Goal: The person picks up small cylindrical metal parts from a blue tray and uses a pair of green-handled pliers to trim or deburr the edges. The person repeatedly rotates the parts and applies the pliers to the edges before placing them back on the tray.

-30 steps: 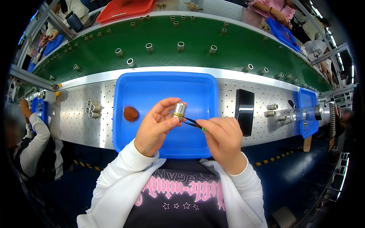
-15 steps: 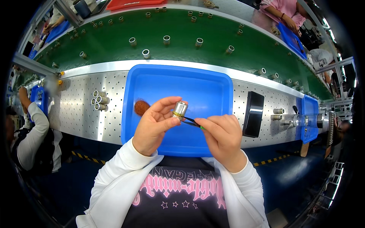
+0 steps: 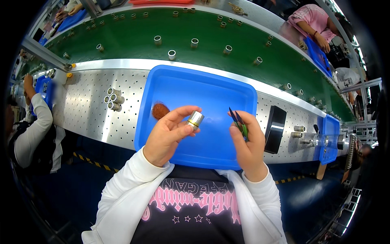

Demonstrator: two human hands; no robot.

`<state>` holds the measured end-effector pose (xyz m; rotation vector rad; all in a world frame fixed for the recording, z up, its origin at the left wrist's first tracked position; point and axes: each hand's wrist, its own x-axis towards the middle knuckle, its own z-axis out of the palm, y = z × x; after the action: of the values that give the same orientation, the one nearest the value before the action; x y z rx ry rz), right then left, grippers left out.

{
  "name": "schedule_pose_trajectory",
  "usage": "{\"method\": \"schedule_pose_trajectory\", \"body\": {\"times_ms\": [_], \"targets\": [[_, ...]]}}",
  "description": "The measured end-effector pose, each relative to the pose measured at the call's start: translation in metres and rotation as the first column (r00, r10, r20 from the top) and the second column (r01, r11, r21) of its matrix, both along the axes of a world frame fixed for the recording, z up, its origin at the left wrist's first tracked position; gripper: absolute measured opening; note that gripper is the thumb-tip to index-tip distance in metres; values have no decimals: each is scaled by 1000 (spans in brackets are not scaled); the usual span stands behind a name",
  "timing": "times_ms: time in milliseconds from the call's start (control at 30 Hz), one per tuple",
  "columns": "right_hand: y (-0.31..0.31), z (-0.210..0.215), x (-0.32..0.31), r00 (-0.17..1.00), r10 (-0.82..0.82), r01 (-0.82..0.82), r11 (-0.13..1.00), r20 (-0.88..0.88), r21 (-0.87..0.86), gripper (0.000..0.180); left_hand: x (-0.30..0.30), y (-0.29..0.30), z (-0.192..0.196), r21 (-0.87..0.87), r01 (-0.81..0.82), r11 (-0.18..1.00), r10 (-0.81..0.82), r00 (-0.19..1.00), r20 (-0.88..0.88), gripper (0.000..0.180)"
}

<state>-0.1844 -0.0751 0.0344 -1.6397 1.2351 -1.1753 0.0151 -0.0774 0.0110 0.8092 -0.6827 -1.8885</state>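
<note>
My left hand pinches a small silver metal cylinder with a gold band between thumb and fingers, over the blue plastic tray. To its right my right hand grips dark tweezers with green handles, tips pointing up and clear of the cylinder. A small clump of brown fibre lies in the tray just left of my left hand.
Several silver cylinders lie on the perforated metal bench left of the tray. A black block stands to the right, with a small blue tray beyond. More cylinders ride the green conveyor. Other people work at left and top right.
The tweezers were touching the cylinder; now my right hand has drawn them away to the right and turned their tips upward. My left hand still holds the cylinder.
</note>
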Motion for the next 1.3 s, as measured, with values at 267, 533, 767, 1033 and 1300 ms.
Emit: {"method": "schedule_pose_trajectory", "body": {"times_ms": [267,533,767,1033,1300], "targets": [[-18,-1,16,942,135,-258,878,309,403,16,1,4,-5,56,105,993,-100,992,-73,45],[-13,-17,15,926,-17,-153,896,377,416,13,-6,9,-8,-199,-143,970,197,937,290,37],[-7,-17,22,969,-43,-61,912,242,406,12,-10,9,-14,-317,-57,947,202,872,446,12],[-4,-25,23,991,37,-72,956,125,284,13,-8,10,-20,-265,-80,961,178,912,369,7],[-6,-26,22,993,108,-114,979,45,168,11,-5,9,-19,-130,-56,990,86,968,235,7]]}}
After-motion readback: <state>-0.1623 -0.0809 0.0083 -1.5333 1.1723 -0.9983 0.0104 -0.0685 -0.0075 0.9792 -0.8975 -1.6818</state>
